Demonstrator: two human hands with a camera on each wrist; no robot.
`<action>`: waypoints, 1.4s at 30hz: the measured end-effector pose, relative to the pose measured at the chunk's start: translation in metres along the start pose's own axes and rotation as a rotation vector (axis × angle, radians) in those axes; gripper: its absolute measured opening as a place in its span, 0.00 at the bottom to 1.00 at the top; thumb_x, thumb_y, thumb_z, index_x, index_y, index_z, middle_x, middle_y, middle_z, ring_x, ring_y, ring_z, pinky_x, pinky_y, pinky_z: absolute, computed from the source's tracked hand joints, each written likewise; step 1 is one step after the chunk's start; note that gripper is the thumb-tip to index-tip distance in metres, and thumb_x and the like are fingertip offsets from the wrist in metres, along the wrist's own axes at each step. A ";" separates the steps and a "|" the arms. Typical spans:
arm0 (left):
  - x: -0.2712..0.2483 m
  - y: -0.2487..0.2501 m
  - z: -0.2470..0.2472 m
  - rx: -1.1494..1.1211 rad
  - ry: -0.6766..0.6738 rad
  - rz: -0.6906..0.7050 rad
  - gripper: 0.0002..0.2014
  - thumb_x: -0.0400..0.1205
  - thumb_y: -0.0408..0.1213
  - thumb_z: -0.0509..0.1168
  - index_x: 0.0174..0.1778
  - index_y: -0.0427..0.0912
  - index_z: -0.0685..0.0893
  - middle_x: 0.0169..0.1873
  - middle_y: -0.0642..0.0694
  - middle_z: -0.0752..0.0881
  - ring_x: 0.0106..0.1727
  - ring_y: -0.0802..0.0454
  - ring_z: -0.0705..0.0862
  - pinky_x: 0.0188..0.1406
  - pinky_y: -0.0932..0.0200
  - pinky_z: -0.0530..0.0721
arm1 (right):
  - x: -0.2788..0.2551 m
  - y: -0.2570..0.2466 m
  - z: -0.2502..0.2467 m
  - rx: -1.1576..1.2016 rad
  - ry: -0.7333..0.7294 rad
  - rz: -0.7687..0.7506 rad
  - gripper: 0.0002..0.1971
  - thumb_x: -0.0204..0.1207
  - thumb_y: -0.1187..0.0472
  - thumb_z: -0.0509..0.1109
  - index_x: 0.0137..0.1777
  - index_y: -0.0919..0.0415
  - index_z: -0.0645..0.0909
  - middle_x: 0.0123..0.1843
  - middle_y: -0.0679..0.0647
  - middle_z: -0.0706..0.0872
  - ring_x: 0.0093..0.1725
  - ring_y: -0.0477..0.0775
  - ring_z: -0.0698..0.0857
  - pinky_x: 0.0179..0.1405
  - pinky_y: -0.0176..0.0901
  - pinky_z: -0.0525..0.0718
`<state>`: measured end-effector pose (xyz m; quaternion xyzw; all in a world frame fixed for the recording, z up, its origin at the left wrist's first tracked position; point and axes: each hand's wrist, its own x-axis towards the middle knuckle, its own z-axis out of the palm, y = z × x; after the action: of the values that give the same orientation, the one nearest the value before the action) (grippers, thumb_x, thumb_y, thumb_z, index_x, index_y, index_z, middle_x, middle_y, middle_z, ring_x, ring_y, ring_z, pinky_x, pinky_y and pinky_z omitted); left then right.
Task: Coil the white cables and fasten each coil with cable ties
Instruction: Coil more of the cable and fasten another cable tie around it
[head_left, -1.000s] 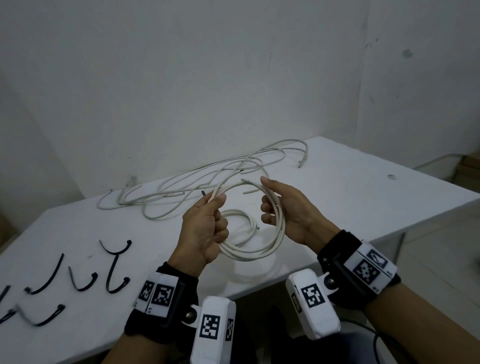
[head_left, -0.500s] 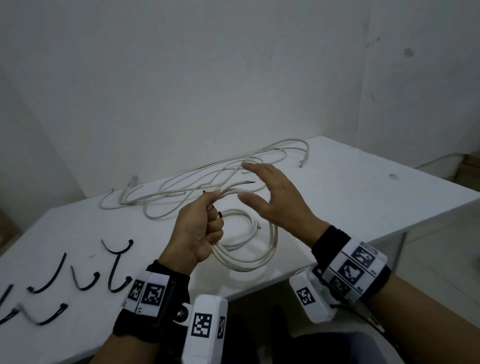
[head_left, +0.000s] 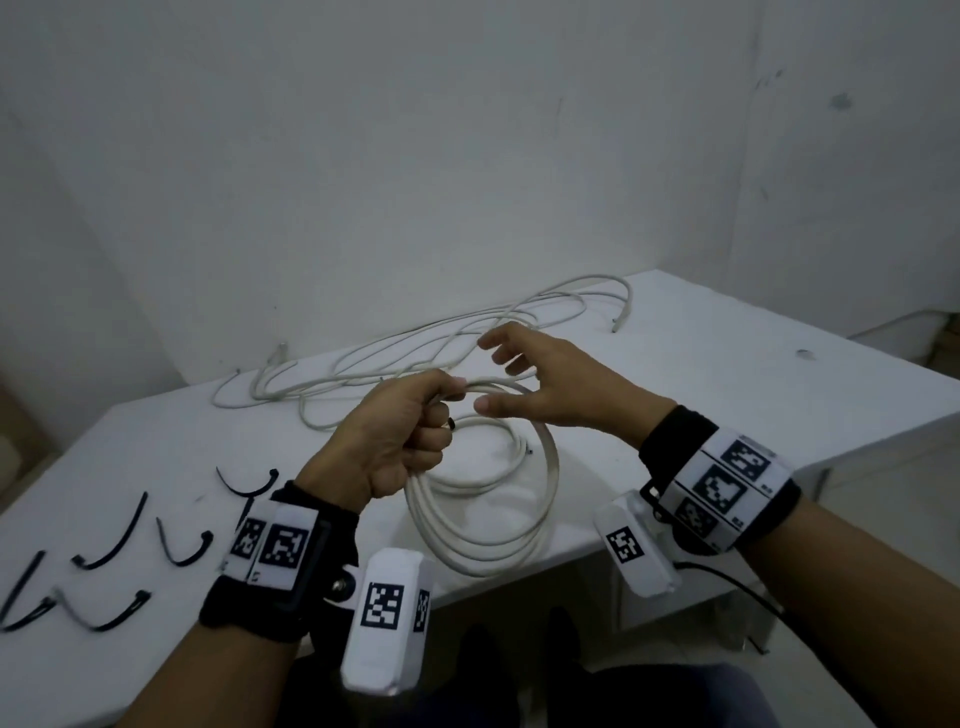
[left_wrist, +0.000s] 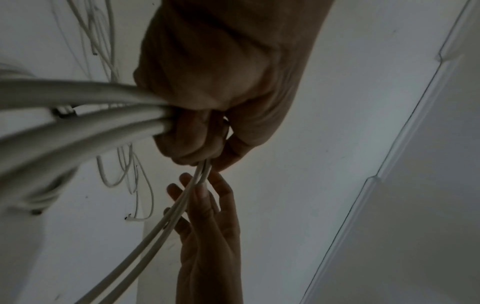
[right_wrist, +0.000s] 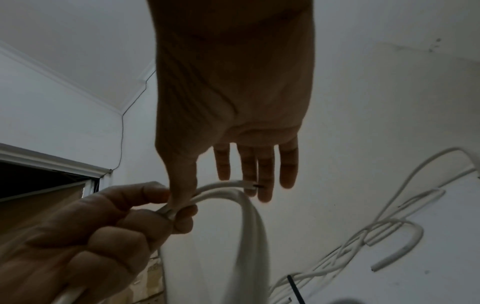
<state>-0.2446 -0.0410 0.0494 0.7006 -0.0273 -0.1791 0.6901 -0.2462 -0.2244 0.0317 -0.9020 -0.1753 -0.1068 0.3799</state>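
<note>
My left hand (head_left: 400, 436) grips a coil of white cable (head_left: 488, 514) by its top, and the loops hang down over the table's front edge. In the left wrist view the fist (left_wrist: 207, 98) closes round several strands (left_wrist: 85, 115). My right hand (head_left: 540, 384) hovers just right of that grip with fingers spread and straight, holding nothing; its thumb (right_wrist: 182, 185) lies against the strands beside my left fingers (right_wrist: 145, 197). A cut cable end (right_wrist: 246, 186) sticks out past the grip. Loose white cables (head_left: 415, 353) lie tangled on the table behind.
Several black cable ties (head_left: 171, 540) lie on the white table (head_left: 727, 374) at the front left. A white wall stands close behind the table. The table's front edge runs under my wrists, and its right corner drops off beside my right forearm.
One second ago my right hand held the coil's right side. It let go, opened, and now hovers beside my left hand's grip. The coil hangs lower from my left hand.
</note>
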 end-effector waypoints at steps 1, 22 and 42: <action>0.000 0.003 -0.001 0.044 -0.005 0.006 0.09 0.82 0.34 0.61 0.35 0.43 0.73 0.18 0.54 0.58 0.14 0.60 0.53 0.12 0.73 0.50 | 0.001 -0.002 0.000 -0.012 -0.045 0.003 0.22 0.71 0.45 0.75 0.62 0.48 0.75 0.53 0.45 0.83 0.50 0.43 0.81 0.50 0.37 0.79; 0.024 -0.004 -0.017 -0.382 0.223 0.215 0.11 0.82 0.32 0.61 0.34 0.45 0.72 0.14 0.56 0.58 0.13 0.60 0.54 0.11 0.70 0.51 | -0.080 0.003 0.071 0.426 -0.141 0.576 0.20 0.84 0.43 0.53 0.53 0.61 0.71 0.26 0.55 0.86 0.14 0.48 0.76 0.11 0.31 0.66; 0.003 -0.023 -0.010 -0.529 0.112 0.213 0.08 0.84 0.34 0.59 0.38 0.43 0.75 0.16 0.55 0.71 0.14 0.58 0.68 0.14 0.68 0.70 | -0.064 -0.017 0.075 1.692 0.548 0.532 0.10 0.82 0.70 0.58 0.47 0.62 0.81 0.29 0.55 0.86 0.28 0.49 0.85 0.34 0.41 0.86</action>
<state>-0.2442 -0.0312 0.0262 0.4982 -0.0146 -0.0675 0.8643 -0.3067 -0.1742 -0.0298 -0.2782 0.1136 -0.0623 0.9517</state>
